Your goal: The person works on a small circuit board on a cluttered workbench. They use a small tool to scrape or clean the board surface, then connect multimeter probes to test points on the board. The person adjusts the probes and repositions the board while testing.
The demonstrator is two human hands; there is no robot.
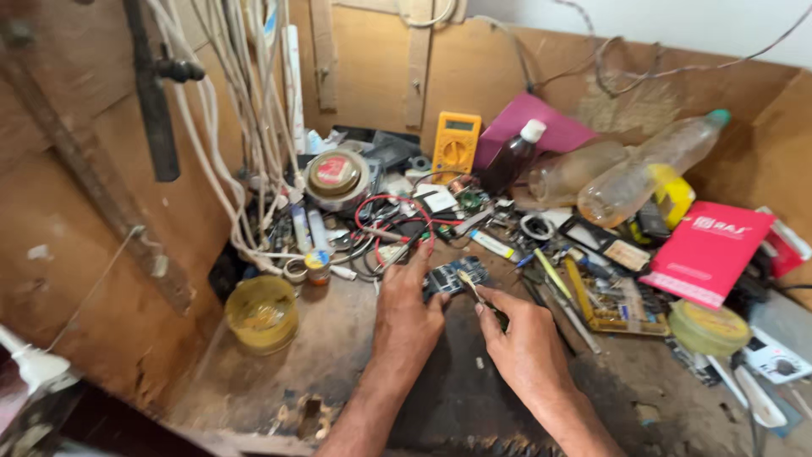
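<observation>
— What is in the hands?

— The left hand (408, 311) pins a small dark circuit board (455, 275) to the desk (355, 355), fingers closed on its left edge. The right hand (524, 334) pinches a pair of tweezers (470, 286), tips resting on the board's near right corner.

— Where does the board sit?

— About the middle of the desk, a little toward the back, just in front of a tangle of red and black wires (397, 216).

— And around it?

— To the left, near the desk's left edge, a yellow plastic tub (261, 313) stands apart from the hands. Behind the wires sits a round tin (337, 176), and a yellow meter (456, 145) leans against the back wall. A dark bottle with a white cap (516, 156) tilts beside it, and two clear plastic bottles (643, 169) lie toward the back right corner. A red booklet (709, 251) rests at the right edge, with a yellow-green round lid (709, 328) in front of it. White cables (228, 152) hang down at the back left.
</observation>
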